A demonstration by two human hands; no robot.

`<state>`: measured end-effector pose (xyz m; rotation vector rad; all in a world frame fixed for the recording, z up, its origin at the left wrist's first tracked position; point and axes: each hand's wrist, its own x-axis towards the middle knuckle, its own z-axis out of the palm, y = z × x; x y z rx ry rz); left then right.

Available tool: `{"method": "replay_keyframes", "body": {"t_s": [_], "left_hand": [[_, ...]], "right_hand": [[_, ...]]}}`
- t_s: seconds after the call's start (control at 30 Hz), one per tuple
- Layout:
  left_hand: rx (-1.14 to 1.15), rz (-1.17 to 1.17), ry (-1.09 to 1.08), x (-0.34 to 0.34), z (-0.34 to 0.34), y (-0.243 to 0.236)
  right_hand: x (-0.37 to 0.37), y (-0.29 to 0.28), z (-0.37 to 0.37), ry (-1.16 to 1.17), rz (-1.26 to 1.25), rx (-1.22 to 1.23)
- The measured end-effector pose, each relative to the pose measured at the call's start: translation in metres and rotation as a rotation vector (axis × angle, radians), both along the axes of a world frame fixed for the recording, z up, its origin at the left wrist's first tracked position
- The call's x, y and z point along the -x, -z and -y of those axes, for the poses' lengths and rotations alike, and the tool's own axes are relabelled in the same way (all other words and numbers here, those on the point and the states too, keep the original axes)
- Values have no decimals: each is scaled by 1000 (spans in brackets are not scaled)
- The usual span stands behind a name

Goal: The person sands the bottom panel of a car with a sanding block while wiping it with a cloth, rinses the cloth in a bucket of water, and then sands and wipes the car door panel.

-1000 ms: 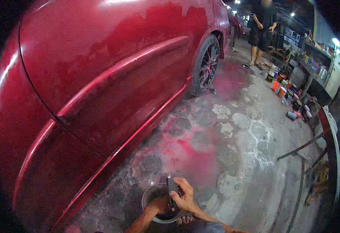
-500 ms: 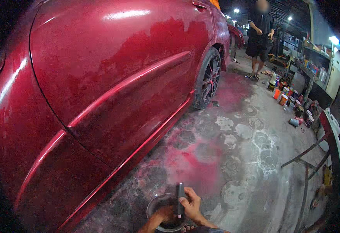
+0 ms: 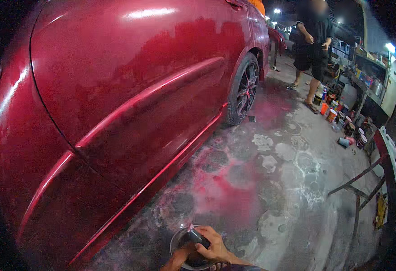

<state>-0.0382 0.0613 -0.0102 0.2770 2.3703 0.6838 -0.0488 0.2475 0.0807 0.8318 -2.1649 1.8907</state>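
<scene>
A round dark basin stands on the floor close in front of me. My left hand reaches down into it, its fingers out of sight in the dark inside. Over the basin's right side, my right hand is closed on a dark flat block with a pinkish end. The block is tilted over the basin and partly covered by my fingers. To the left rises the side of a red car, its door panel patchy with glossy and dull areas.
The car's rear wheel touches the grey floor, which is stained pink. A person in dark clothes stands beyond. Paint cans line the right side, beneath a shelf. A metal frame stands at right.
My right hand has tipped the block from upright to leaning left, lower over the basin. My left hand remains in the basin. The person in dark clothes has stepped nearer.
</scene>
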Motion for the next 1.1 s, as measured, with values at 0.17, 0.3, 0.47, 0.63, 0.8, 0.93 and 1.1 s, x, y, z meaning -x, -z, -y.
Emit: {"method": "replay_keyframes", "body": {"t_s": [0.17, 0.3, 0.47, 0.63, 0.8, 0.93, 1.1], "left_hand": [[-18, -10, -12, -7, -1, 7], [-29, -9, -23, -13, -1, 12], [2, 28, 30, -6, 0, 12], [95, 15, 37, -9, -11, 11], [-57, -122, -90, -25, -13, 25], [-361, 33, -331, -20, 0, 38], [-132, -36, -128, -13, -1, 41]], "right_hand": [[1, 1, 1, -8, 36, -78], [1, 1, 1, -14, 23, -176], [1, 1, 1, 17, 24, -153], [1, 3, 3, 4, 42, -122], [2, 4, 3, 16, 22, -114], [1, 3, 3, 32, 16, -151], [-1, -1, 1, 27, 171, -150]]}}
